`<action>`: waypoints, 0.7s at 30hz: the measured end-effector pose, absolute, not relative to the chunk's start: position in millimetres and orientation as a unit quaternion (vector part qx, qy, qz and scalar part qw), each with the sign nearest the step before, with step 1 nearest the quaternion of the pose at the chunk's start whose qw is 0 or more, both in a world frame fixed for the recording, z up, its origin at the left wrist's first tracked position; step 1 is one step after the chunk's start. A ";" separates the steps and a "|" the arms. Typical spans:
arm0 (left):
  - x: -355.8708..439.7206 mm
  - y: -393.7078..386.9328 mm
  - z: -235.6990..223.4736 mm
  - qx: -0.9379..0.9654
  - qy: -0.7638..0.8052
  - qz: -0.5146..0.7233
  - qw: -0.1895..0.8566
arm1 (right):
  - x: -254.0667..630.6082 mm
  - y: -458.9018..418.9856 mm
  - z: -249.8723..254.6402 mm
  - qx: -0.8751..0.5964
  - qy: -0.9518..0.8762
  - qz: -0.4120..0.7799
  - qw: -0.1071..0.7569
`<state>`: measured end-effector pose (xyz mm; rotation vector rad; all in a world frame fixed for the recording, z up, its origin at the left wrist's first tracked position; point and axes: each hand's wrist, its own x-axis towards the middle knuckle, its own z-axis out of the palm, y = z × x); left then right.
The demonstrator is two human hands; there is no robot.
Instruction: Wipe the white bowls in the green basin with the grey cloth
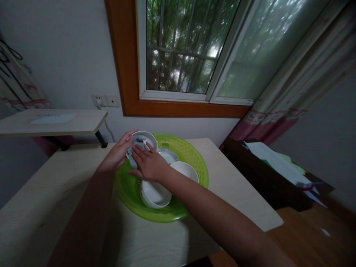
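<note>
My left hand (120,150) grips a white bowl (151,138) by its left side, tilted above the left rim of a green plastic basket (198,159). A grey-blue cloth (134,160) lies in the bowl and hangs over its near edge. My right hand (151,163) holds the cloth against the bowl's inside, its fingers long over it and the thumb apart. In the basket, partly behind my right hand and forearm, are a white bowl (157,194) at the front, another white bowl (187,170) at the right and a clear-rimmed dish (169,155) at the back.
The basket stands on a pale wooden table (222,178). A raised shelf (55,124) with a paper (54,118) on it is at the left. Behind are a wall socket (99,100) and a window (183,48). Papers (278,167) lie on a dark surface at the right.
</note>
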<state>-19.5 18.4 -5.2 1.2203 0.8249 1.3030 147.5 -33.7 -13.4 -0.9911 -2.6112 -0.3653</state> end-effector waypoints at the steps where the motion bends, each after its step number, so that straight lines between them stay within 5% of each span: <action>1: -19.0 18.3 -5.5 0.521 0.344 0.549 0.555 | 147.3 -33.4 -12.8 -0.355 -0.911 -0.132 0.164; 12: -16.6 18.7 -1.4 0.494 0.357 0.572 0.549 | 154.9 -38.8 6.3 -0.438 -0.878 -0.166 0.103; 21: -20.2 22.7 -5.9 0.484 0.370 0.588 0.533 | 156.0 -47.1 10.9 -0.330 -0.926 -0.133 0.125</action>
